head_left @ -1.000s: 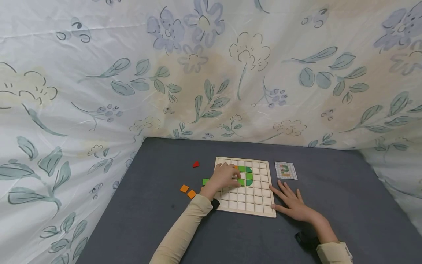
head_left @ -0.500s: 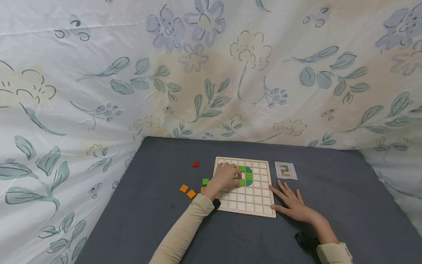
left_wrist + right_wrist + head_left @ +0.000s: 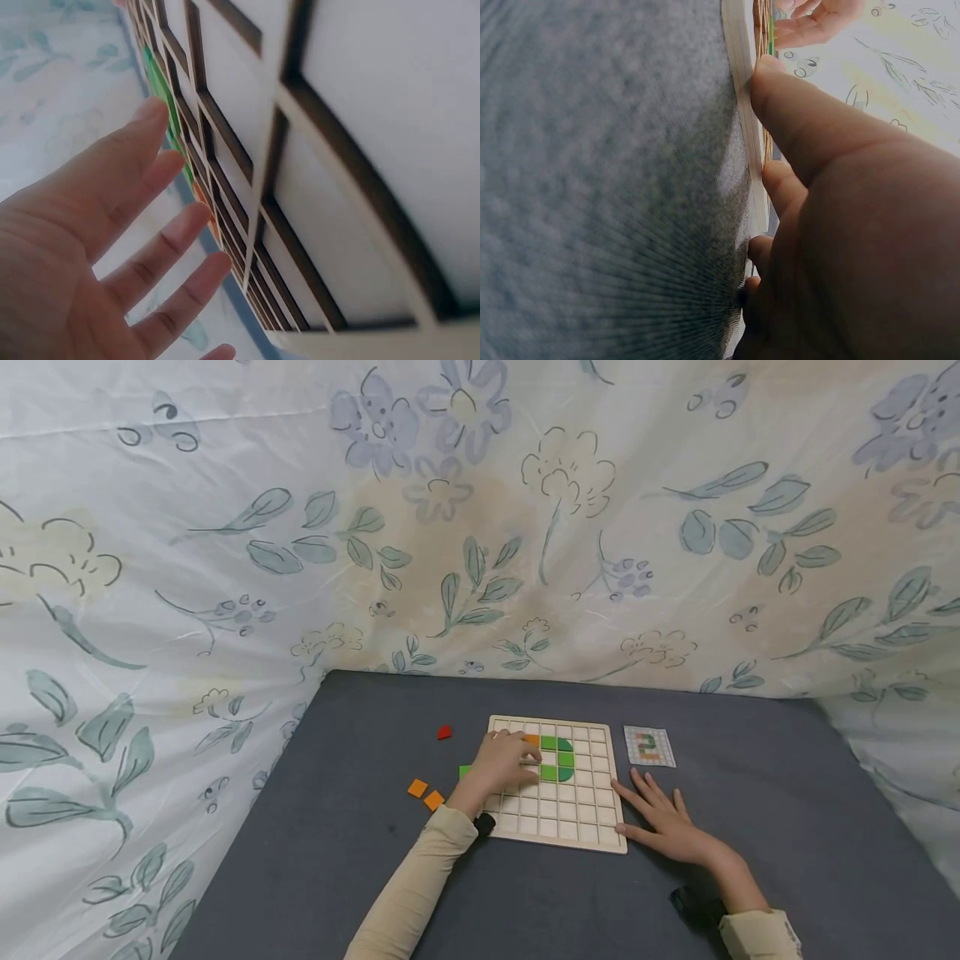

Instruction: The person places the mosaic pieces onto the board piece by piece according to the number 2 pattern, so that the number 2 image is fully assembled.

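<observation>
A wooden grid board (image 3: 588,835) lies on the dark table. On it, green square tiles (image 3: 566,759) and rounded dark green tiles (image 3: 566,774) form a curve, with an orange tile (image 3: 532,740) at its upper left. My left hand (image 3: 501,762) is over the board's left half, thumb and fingers apart near these tiles. In the left wrist view its fingers (image 3: 176,232) are loosely extended, and no piece shows between them. My right hand (image 3: 671,827) is spread flat on the table, its thumb (image 3: 810,112) and a fingertip touching the board's right edge.
Left of the board lie a red piece (image 3: 445,732), two orange squares (image 3: 417,787) and a green square (image 3: 464,771) partly behind the left wrist. A patterned card (image 3: 649,746) lies right of the board. Floral cloth (image 3: 480,527) hangs behind the table.
My left hand has shifted slightly left, so more of the orange tile on the board shows. A loose orange piece is now covered by the wrist. The right hand stays still.
</observation>
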A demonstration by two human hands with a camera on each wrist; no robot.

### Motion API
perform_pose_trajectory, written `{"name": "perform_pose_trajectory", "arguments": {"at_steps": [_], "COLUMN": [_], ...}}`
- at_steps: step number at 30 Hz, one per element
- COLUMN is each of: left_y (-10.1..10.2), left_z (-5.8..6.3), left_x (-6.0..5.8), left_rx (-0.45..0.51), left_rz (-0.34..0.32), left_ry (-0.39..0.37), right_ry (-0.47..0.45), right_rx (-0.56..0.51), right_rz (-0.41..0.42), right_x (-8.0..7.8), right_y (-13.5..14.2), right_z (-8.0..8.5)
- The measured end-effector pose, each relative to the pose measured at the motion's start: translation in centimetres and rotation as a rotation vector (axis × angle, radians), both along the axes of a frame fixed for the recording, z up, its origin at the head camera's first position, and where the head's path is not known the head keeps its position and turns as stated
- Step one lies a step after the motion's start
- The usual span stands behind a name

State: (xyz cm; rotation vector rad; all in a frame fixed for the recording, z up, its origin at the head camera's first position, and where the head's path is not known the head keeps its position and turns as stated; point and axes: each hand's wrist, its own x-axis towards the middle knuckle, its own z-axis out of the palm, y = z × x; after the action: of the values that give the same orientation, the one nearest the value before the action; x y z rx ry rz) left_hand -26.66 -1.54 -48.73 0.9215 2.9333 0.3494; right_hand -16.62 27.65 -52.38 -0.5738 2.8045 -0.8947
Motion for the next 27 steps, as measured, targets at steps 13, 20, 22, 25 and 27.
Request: {"name": "perform_pose_trajectory", "arguments": {"at_steps": [13,20,22,25,27], "left_y": [-3.3,-5.1,-5.6,-6.5,-7.0], "left_z": [0.3,0.3,0.3,0.2,0.2], "left_x": [-0.4,-0.8,-1.0,-1.3,-1.6], "left_rx": [0.106,0.13,0.123,0.118,0.122], "left_rz": [0.096,0.116,0.129,0.157,0.178], "left_ry": [-0.06,-0.025,-0.02,-0.022,-0.018], "right_ry": [0.042,0.007,-0.005,-0.006,0.0], "right_rx": [-0.054,-0.01,0.001,-0.001,-0.01], "right_rz": [0.009,0.0,-0.001,-0.001,0.001], "right_x": [0.0,-0.1,-0.1,-0.1,-0.1], "right_y": [0.1,0.2,0.2,0.1,0.1], "right_z": [-0.3,-0.1,0.0,0.0,0.0]}}
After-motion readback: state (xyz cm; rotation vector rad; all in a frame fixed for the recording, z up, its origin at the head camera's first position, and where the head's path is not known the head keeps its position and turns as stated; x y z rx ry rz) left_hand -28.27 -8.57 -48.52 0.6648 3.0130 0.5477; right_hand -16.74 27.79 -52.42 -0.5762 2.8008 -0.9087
